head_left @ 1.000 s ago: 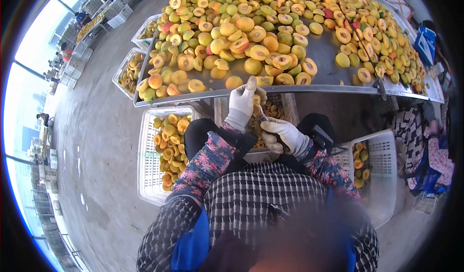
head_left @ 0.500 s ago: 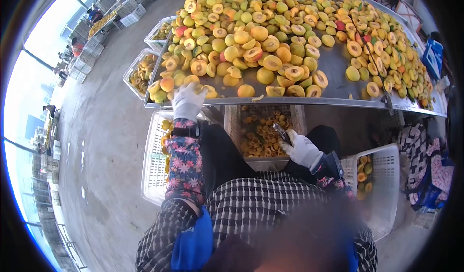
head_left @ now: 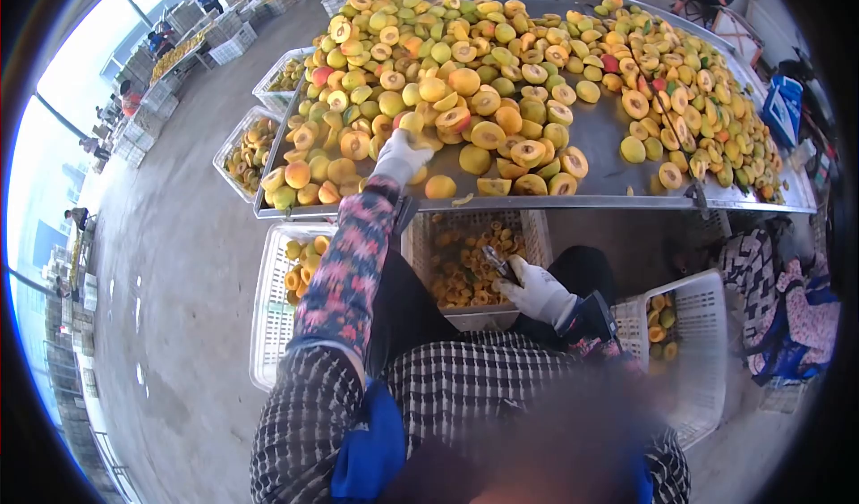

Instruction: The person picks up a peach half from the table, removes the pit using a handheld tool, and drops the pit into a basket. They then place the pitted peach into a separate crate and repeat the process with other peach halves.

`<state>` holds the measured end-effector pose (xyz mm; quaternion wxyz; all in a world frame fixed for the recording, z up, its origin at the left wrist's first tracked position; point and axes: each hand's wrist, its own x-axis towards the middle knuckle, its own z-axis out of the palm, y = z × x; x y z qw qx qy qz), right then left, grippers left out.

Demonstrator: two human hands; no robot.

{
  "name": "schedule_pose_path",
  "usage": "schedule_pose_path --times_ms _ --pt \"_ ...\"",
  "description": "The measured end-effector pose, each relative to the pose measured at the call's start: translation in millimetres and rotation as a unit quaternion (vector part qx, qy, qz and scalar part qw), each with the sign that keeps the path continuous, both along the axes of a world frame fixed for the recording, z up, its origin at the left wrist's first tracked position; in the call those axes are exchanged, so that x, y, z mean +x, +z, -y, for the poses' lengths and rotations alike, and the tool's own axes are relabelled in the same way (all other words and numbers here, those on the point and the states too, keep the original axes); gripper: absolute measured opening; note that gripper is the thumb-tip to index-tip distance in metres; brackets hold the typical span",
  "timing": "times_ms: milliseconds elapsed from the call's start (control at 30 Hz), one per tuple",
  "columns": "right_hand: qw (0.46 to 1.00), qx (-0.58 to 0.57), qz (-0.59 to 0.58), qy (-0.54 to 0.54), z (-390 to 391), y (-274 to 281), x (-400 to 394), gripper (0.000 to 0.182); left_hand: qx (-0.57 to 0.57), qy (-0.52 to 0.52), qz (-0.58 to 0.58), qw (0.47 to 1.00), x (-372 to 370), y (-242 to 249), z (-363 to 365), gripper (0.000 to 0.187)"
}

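Observation:
My left hand (head_left: 403,158), in a white glove, reaches into the heap of yellow peaches (head_left: 501,101), many of them cut in half with the pit showing. Its fingers curl at a peach (head_left: 410,123); the fingertips are partly hidden. Lower down, above my lap, my gloved right hand (head_left: 541,293) is closed around a hand tool (head_left: 497,262) with a shiny metal end and dark grip. That tool points up and left, over a crate (head_left: 546,235) of small peach pieces under the table edge.
The metal table (head_left: 591,150) has a raised front rim and carries a second heap (head_left: 707,101) on the right. White crates stand at my left (head_left: 268,325) and right (head_left: 707,352). More fruit crates (head_left: 246,150) line the table's left side. Other people sit beyond the table.
My left hand has moved from the table's front left edge farther in and right, among the peaches. My right hand stays low with the tool. The camera view has shifted slightly.

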<state>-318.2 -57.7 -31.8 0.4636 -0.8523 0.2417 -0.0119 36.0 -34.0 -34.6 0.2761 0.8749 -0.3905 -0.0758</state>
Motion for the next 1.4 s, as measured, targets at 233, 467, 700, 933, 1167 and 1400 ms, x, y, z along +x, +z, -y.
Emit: schedule_pose_path --times_ms 233,467,700,933,1167,1400 --pt "0.936 -0.216 0.278 -0.019 6 24 36 0.03 -0.357 -0.083 -0.682 0.633 -100 50 -50 0.046" --pt "0.956 -0.202 0.194 -0.081 -9 39 60 0.031 -0.427 -0.071 -0.642 0.633 -155 41 -48 0.041" --pt "0.957 -0.268 0.107 -0.006 -2 37 41 0.031 -0.322 -0.028 -0.533 0.782 -171 52 -50 0.054" --pt "0.976 -0.069 0.2 0.047 0 18 36 0.037 -0.352 -0.005 -0.641 0.682 -172 46 -47 0.058" --pt "0.991 -0.039 0.085 0.091 8 23 35 0.045 -0.283 -0.045 -0.629 0.722 -166 48 -53 0.061" --pt "0.811 0.567 0.147 -0.004 -16 24 32 0.028 -0.378 -0.032 -0.69 0.617 -177 42 -44 0.053"
